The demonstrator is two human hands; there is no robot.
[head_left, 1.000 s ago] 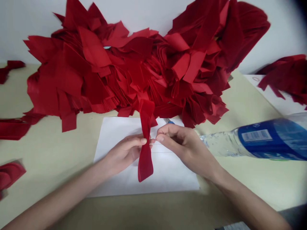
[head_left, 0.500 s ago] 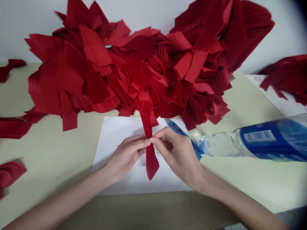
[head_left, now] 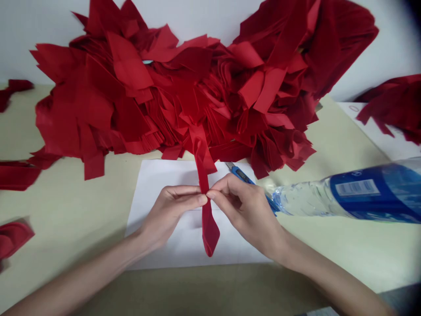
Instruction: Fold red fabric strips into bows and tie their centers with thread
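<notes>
A folded strip of red velvety fabric [head_left: 209,230] is pinched at its middle between my two hands, over a sheet of white paper [head_left: 148,259]. My left hand [head_left: 169,208] grips it from the left with thumb and fingers closed. From the right, my right hand [head_left: 248,210] pinches the same spot, thumb against forefinger. The strip's lower end hangs toward me as a narrow, pointed loop. Its upper end reaches up to the front of a big heap of red fabric pieces [head_left: 184,96]. A blue utility knife [head_left: 241,174] lies partly hidden behind my right hand.
A plastic bottle with a blue label [head_left: 358,191] lies on its side at the right. More red pieces lie at the left edge [head_left: 15,239] and on a white sheet at the far right [head_left: 394,105]. A pale wall rises behind the heap.
The strip has shifted slightly toward me and right, and its lower end hangs a little lower. My left fingers have moved slightly along it. Both hands keep their pinch.
</notes>
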